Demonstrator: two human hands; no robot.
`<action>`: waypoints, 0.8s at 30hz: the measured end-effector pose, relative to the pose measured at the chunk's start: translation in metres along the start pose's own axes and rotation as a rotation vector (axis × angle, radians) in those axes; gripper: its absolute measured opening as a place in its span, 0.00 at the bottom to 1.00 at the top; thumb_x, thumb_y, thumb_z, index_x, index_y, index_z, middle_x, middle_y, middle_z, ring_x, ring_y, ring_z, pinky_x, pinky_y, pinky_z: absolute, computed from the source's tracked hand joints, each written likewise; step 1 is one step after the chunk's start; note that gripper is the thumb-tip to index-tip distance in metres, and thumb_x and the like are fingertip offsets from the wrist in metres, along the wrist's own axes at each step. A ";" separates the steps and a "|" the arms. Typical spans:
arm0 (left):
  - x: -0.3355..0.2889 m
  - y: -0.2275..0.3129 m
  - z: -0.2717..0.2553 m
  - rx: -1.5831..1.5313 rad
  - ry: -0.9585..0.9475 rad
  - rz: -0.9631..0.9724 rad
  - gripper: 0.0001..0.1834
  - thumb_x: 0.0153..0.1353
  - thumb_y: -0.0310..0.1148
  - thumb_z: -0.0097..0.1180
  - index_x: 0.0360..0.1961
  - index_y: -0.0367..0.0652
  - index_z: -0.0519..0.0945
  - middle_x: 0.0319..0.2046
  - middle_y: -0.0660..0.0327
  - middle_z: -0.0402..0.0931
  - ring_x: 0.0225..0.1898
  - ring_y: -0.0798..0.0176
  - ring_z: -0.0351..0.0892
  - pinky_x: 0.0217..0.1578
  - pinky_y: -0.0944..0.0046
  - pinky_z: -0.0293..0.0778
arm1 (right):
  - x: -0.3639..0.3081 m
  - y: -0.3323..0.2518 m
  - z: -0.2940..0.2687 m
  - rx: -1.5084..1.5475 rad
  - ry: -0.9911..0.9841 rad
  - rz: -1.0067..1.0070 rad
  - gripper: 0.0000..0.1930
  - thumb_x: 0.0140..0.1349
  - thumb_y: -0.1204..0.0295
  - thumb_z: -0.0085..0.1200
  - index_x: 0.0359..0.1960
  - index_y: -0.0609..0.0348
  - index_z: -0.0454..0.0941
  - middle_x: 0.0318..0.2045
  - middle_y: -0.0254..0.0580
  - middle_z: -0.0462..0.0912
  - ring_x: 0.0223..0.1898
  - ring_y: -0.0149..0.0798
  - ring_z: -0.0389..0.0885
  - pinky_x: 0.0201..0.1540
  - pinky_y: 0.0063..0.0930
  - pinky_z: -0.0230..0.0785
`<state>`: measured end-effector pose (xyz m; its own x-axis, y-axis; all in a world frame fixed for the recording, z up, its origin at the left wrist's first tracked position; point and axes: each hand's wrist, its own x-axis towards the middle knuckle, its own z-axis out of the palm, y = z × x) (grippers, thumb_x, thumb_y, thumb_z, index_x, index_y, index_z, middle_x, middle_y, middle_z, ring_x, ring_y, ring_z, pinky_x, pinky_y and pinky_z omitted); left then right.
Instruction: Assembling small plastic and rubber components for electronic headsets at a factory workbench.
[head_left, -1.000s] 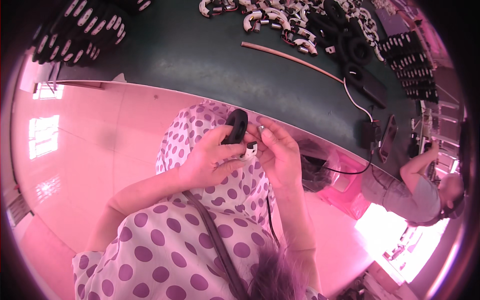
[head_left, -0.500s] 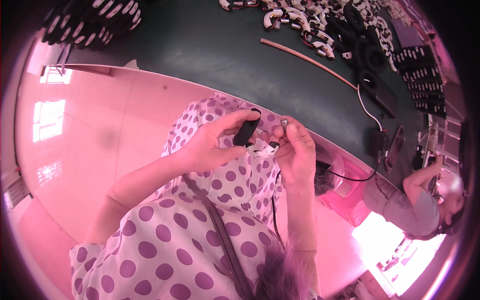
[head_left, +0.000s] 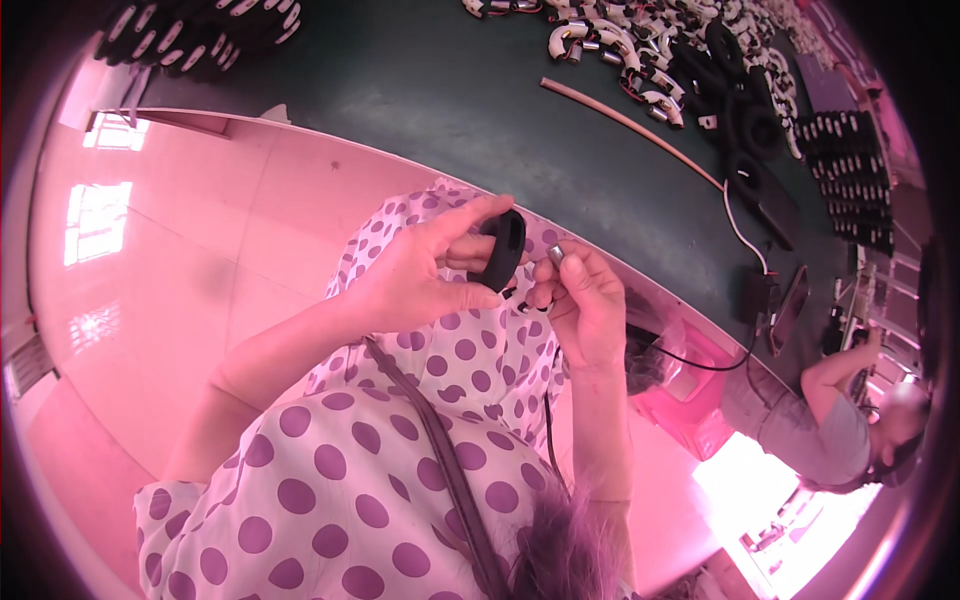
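Hands (head_left: 415, 272) holding black ring (head_left: 509, 252), perhaps metal cylinder (head_left: 556, 254)

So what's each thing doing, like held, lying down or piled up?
Black ring: held by the left hand
Silver cylinder: pinched by the right hand
White piece: between the hands, partly hidden
White curved parts: heaped on the green table
Thin strip: lying on the table

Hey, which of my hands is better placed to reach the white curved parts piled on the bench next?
Probably your right hand: it's nearer the white curved parts, though it pinches a small silver cylinder. Your left hand is farther away and holds a black ring.
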<state>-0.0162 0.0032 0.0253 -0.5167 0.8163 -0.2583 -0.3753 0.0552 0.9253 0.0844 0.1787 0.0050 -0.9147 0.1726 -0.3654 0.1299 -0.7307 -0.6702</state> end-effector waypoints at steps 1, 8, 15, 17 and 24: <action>-0.001 -0.001 -0.001 0.031 0.006 0.020 0.44 0.45 0.23 0.62 0.62 0.39 0.49 0.44 0.52 0.74 0.46 0.62 0.74 0.49 0.63 0.68 | 0.000 0.001 0.000 -0.003 -0.017 0.002 0.10 0.58 0.72 0.50 0.40 0.65 0.71 0.29 0.46 0.78 0.25 0.34 0.76 0.30 0.25 0.71; -0.007 -0.007 0.002 0.275 0.048 0.023 0.43 0.48 0.26 0.61 0.62 0.38 0.48 0.46 0.52 0.73 0.48 0.62 0.73 0.52 0.65 0.64 | -0.004 0.002 0.011 -0.115 0.023 -0.018 0.11 0.54 0.77 0.54 0.39 0.66 0.71 0.31 0.46 0.79 0.27 0.34 0.78 0.30 0.23 0.70; -0.007 -0.018 0.007 0.385 -0.020 0.196 0.39 0.53 0.26 0.54 0.62 0.37 0.47 0.46 0.55 0.74 0.49 0.62 0.72 0.53 0.65 0.62 | -0.009 0.008 0.009 -0.274 0.111 -0.067 0.11 0.54 0.78 0.54 0.39 0.66 0.71 0.32 0.45 0.80 0.28 0.31 0.78 0.28 0.18 0.68; -0.008 -0.017 0.007 0.369 0.050 0.112 0.40 0.50 0.27 0.58 0.61 0.37 0.49 0.43 0.57 0.76 0.48 0.63 0.73 0.52 0.66 0.62 | -0.010 0.010 0.006 -0.312 0.107 -0.048 0.11 0.54 0.78 0.54 0.39 0.67 0.71 0.32 0.45 0.80 0.28 0.31 0.78 0.28 0.17 0.68; -0.006 -0.011 0.012 0.399 0.130 -0.082 0.39 0.35 0.34 0.70 0.52 0.39 0.68 0.27 0.65 0.78 0.35 0.67 0.76 0.44 0.70 0.65 | -0.011 0.014 -0.010 -0.195 -0.007 0.015 0.12 0.53 0.78 0.55 0.40 0.66 0.72 0.32 0.43 0.80 0.25 0.26 0.74 0.27 0.15 0.66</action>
<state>0.0001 0.0047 0.0199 -0.6002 0.7218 -0.3447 -0.1055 0.3557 0.9286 0.1002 0.1728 -0.0068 -0.9147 0.1572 -0.3722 0.2147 -0.5912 -0.7774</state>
